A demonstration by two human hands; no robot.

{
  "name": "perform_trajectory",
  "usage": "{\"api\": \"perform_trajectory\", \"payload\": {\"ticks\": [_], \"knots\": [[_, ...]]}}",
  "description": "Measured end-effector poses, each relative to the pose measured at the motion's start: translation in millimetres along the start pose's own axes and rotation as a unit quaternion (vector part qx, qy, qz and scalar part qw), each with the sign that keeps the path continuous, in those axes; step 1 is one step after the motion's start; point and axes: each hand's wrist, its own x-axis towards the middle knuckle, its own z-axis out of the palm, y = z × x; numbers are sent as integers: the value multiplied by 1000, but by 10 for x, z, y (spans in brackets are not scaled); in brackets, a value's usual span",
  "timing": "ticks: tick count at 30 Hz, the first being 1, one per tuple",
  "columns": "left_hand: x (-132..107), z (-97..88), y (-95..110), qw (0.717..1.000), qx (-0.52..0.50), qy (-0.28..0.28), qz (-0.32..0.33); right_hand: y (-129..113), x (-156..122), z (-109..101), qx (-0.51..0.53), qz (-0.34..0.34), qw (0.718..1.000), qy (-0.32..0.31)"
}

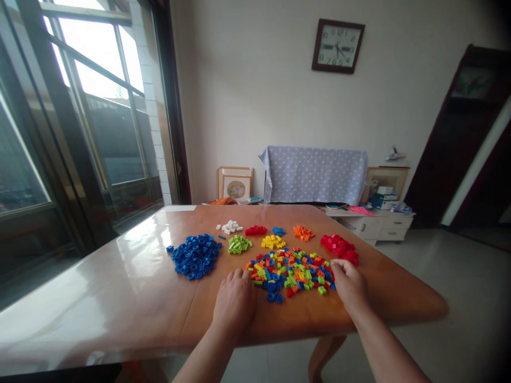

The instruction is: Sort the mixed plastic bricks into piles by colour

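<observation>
A mixed heap of small coloured bricks (293,271) lies on the wooden table (131,287) between my hands. My left hand (235,300) rests knuckles-up on the table at the heap's left edge, fingers curled under. My right hand (348,281) sits at the heap's right edge, fingers bent down onto the bricks beside the red pile (340,247). Whether either hand holds a brick is hidden. Sorted piles lie behind: blue round pieces (195,255), lime green (239,244), white (230,227), yellow (273,242), orange (303,232), small red (255,230) and small blue (278,231).
A large window (80,117) runs along the left. Behind the table stand a cloth-covered object (313,174), picture frames (235,183) on the floor and a low white cabinet (379,223) with clutter. A clock (337,46) hangs on the wall. A dark doorway (471,138) is at right.
</observation>
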Motion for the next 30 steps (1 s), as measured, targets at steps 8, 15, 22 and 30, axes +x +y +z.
{"api": "perform_trajectory", "payload": {"ticks": [8,15,22,30], "knots": [[-51,-76,53,999,-1,11,33,-45,-18,0,-7,8,1000,-29],[-60,-64,49,998,-7,20,56,13,26,44,-38,6,998,-48],[-63,6,144,993,-102,31,49,-24,33,33,-63,9,995,-72],[27,130,335,992,-110,40,37,-93,9,-1,-77,14,993,-85]]}}
